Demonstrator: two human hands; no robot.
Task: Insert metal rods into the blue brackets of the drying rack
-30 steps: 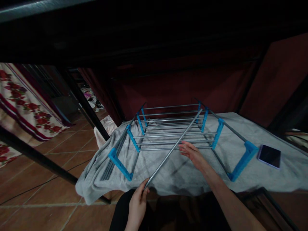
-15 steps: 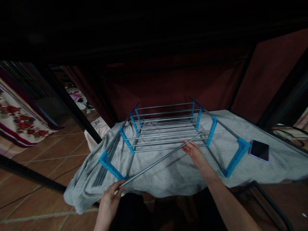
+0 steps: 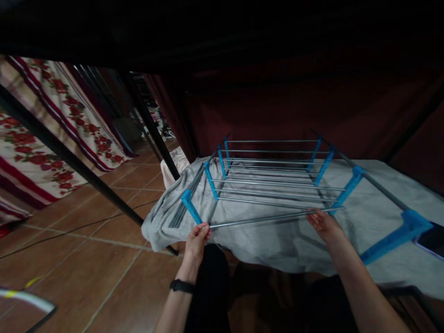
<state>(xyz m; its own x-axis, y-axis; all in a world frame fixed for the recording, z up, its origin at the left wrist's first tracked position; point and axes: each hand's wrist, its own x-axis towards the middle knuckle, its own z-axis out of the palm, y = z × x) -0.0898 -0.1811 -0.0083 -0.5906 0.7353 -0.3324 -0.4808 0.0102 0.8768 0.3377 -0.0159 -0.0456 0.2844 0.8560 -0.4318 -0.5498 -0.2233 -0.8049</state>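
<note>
A thin grey metal rod [image 3: 258,219] spans between my two hands. My left hand [image 3: 198,237] pinches its left end, close to a blue plastic bracket [image 3: 191,207] of the rack. Farther along, my right hand [image 3: 322,221] is closed round the rod, whose right tip sticks out past the fingers. Behind the rod stands a drying rack [image 3: 274,181] with blue brackets and several grey crossbars. The near right blue bracket [image 3: 398,238] has no rod attached along its near side. Several loose rods [image 3: 187,199] lie at the rack's left.
The rack rests on a grey blanket [image 3: 263,245] over a low bed. A phone [image 3: 432,238] lies at the right edge. Dark metal posts [image 3: 78,162] and a flowered curtain [image 3: 78,120] are at the left. A cable [image 3: 83,225] crosses the tiled floor.
The view has turned left. The rod, slanting steeply before, now lies nearly level, its left end near the left bracket. Both hands keep hold of it.
</note>
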